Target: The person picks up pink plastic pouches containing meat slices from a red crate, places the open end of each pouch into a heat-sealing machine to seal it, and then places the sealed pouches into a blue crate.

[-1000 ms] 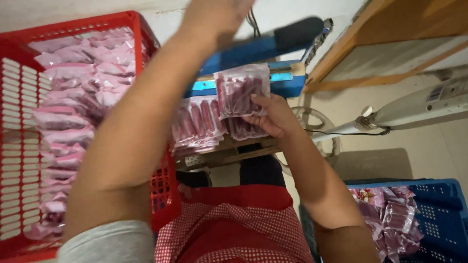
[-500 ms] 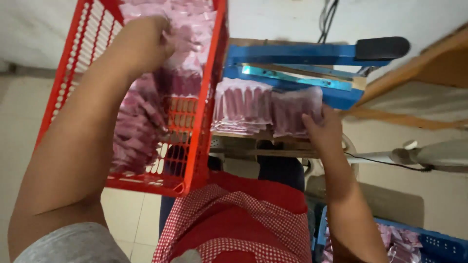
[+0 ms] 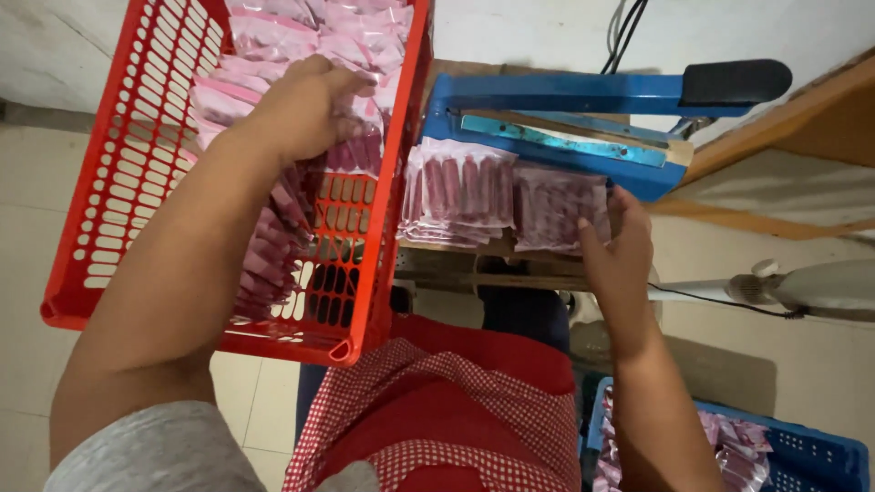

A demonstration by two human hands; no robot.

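Left hand [image 3: 305,105]: reaches down into the red plastic crate [image 3: 118,196], fingers curled over a clear packet of pink-red sticks [image 3: 351,150] on top of the heap; whether the fingers have closed on it cannot be told.
Red crate: slotted walls, tilted, heaped with packets of the same kind, just to the left of the worktop [image 3: 456,260] and under the left forearm.
Right hand [image 3: 620,251]: fingers spread and loosely bent against the near right edge of a packet pile [image 3: 556,208], touching its top packet; not gripping anything that can be seen.
Second pile [image 3: 460,191]: flat stack of the same packets, just left of the one the right hand touches, between the two hands, the two stacks side by side.
Heat sealer [image 3: 556,123]: blue bar-type sealer with a black handle [image 3: 734,80], its arm raised, just beyond both piles and ahead of the right hand's fingertips.
Blue crate [image 3: 811,460]: well below the right hand, by the right elbow, holding more packets.
Apron [image 3: 447,410]: red with a checked band, between the two forearms, close to the camera.
Floor fan [image 3: 802,284]: white, lying to the right of the right wrist.
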